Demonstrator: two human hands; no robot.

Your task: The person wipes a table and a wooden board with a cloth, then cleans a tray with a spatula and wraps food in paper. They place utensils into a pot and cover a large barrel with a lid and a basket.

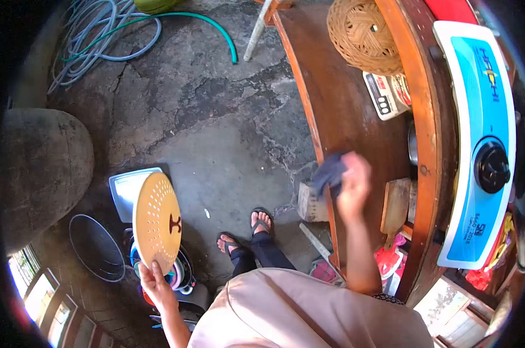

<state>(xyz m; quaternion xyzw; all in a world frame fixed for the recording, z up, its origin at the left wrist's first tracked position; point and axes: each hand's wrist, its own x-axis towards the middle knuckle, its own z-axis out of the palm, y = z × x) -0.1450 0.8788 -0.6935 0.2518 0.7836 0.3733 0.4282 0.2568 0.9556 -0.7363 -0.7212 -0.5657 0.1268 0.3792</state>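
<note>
A cracked concrete floor (216, 127) runs beneath a brown wooden surface (344, 110) at the right, which carries a woven rattan ball (364, 35), a small scale (384, 95) and, past its raised edge, a blue and white gas stove (483, 145). The right hand (354, 184) is closed around a dark blue cloth (330, 173), pressed at the near edge of the surface. The left hand (155, 284) has its fingers clamped on the lower rim of a round tan perforated lid (157, 221), held upright above a stack of coloured bowls (178, 275) on the floor, with a white tray (126, 191) behind and a dark pan (97, 246) beside it. Wiping well here would seem to call for keeping the cloth flat under the palm, working in overlapping strokes along the grain toward the edge, and stopping short of the scale. The lid looks best kept still and well apart from the wet cloth, its rim grip firm so it does not swing.
</note>
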